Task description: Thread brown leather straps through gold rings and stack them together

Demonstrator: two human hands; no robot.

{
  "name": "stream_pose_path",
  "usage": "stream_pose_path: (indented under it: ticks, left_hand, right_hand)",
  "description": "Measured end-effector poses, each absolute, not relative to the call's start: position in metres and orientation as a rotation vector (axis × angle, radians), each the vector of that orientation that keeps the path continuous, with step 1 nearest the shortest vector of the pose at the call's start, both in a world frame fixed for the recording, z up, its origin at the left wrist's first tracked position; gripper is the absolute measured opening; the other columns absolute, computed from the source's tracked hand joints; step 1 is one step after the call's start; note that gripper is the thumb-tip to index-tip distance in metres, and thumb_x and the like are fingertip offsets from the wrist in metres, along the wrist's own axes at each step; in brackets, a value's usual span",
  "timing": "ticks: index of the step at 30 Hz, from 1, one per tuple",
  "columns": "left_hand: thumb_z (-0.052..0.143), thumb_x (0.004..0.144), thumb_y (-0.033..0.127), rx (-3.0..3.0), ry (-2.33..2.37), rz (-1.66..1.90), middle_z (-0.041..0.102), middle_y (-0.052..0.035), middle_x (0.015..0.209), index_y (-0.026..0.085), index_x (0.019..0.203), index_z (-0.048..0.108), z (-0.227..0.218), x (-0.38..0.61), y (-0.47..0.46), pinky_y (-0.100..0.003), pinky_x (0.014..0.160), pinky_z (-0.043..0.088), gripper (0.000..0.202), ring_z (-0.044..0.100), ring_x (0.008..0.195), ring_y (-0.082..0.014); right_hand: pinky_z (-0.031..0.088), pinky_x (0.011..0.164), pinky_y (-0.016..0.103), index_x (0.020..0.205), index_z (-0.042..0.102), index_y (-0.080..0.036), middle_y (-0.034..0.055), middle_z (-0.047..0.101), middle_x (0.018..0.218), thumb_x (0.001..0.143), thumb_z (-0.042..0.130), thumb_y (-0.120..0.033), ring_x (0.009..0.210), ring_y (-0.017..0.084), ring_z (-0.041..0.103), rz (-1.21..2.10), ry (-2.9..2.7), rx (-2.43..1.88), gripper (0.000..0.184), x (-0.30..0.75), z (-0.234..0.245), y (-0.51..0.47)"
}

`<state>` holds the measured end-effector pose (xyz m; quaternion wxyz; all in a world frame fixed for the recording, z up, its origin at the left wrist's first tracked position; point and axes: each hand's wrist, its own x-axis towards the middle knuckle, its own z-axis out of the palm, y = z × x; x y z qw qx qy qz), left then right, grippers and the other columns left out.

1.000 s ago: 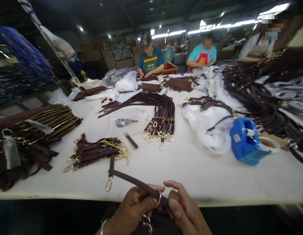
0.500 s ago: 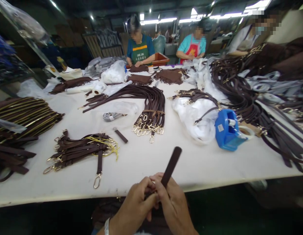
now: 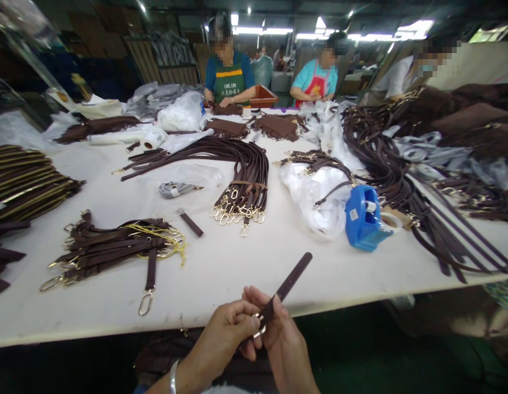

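Note:
Just off the table's near edge, my left hand (image 3: 233,331) pinches the metal buckle (image 3: 258,324) of a dark brown strap (image 3: 292,278). My right hand (image 3: 280,334) grips the same strap just past the buckle, thumb on top. The strap's rounded free end sticks up to the right over the table; its other end is hidden by my hands. Left of my hands lies a bundle of short brown straps (image 3: 110,246) with gold clasps and yellow string. One short strap with a gold oval clasp (image 3: 146,302) hangs out toward the table's front edge.
Long brown straps (image 3: 249,169), tied together, lie mid-table. A blue tape dispenser (image 3: 362,219) stands to the right beside white plastic wrap (image 3: 315,202). Strap piles (image 3: 385,158) cover the right side, and gold-edged brown pieces (image 3: 28,183) the left. Co-workers stand across the table.
My fingers have shifted, and the buckle now shows between them. The strap leans further right and more of it is visible. The view has turned slightly right.

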<state>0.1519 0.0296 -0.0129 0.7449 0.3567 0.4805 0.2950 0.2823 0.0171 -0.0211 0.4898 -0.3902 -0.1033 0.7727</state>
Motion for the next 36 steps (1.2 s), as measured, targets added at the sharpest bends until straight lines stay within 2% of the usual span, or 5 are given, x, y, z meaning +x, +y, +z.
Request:
stream_pose_path:
  ticks: [9, 14, 19, 30, 36]
  left_hand:
    - [0.062, 0.086, 0.036, 0.799, 1.030, 0.654, 0.066, -0.0021, 0.062, 0.012, 0.092, 0.068, -0.010, 0.154, 0.030, -0.018, 0.045, 0.039, 0.026, 0.054, 0.042, -0.0078]
    - [0.061, 0.086, 0.036, 0.800, 1.041, 0.648, 0.067, -0.0026, 0.062, 0.012, 0.095, 0.068, -0.008, 0.155, 0.028, -0.019, 0.046, 0.038, 0.027, 0.053, 0.041, -0.0077]
    - [0.058, 0.088, 0.034, 0.833, 1.062, 0.656, 0.066, -0.0024, 0.062, 0.011, 0.095, 0.067, -0.015, 0.155, 0.026, -0.019, 0.045, 0.036, 0.026, 0.052, 0.041, -0.0077]
    - [0.052, 0.091, 0.033, 0.944, 1.111, 0.648, 0.062, 0.0011, 0.063, 0.011, 0.112, 0.062, -0.021, 0.159, 0.023, -0.019, 0.044, 0.034, 0.032, 0.048, 0.043, -0.0073]
    - [0.051, 0.090, 0.033, 0.953, 1.155, 0.626, 0.062, 0.0012, 0.063, 0.012, 0.095, 0.063, -0.016, 0.162, 0.020, -0.019, 0.043, 0.031, 0.024, 0.048, 0.042, -0.0066]
  right_hand:
    - [0.051, 0.065, 0.030, 0.126, 0.064, -0.016, 0.0088, 0.075, 0.090, 0.090, 0.048, -0.062, 0.075, 0.019, 0.065, 1.830, -0.417, -1.083, 0.061, 0.274, -0.020, 0.010]
    - [0.047, 0.098, 0.035, 0.122, 0.067, -0.020, 0.0094, 0.065, 0.133, 0.091, 0.048, -0.059, 0.121, 0.025, 0.057, 1.819, -0.297, -1.035, 0.054, 0.273, -0.023, 0.009]
    - [0.030, 0.115, 0.045, 0.125, 0.065, -0.023, 0.0095, 0.062, 0.137, 0.086, 0.052, -0.063, 0.136, 0.030, 0.045, 1.822, -0.261, -0.953, 0.057, 0.271, -0.036, 0.008]
    - [0.056, 0.061, 0.029, 0.103, 0.074, -0.017, 0.0148, 0.069, 0.126, 0.080, 0.063, -0.057, 0.117, 0.030, 0.061, 1.753, -0.189, -0.923, 0.047, 0.275, -0.041, 0.009]
    - [0.058, 0.077, 0.026, 0.100, 0.072, -0.017, 0.0140, 0.071, 0.122, 0.083, 0.064, -0.052, 0.118, 0.025, 0.062, 1.720, -0.017, -0.934, 0.040, 0.271, -0.035, 0.008]
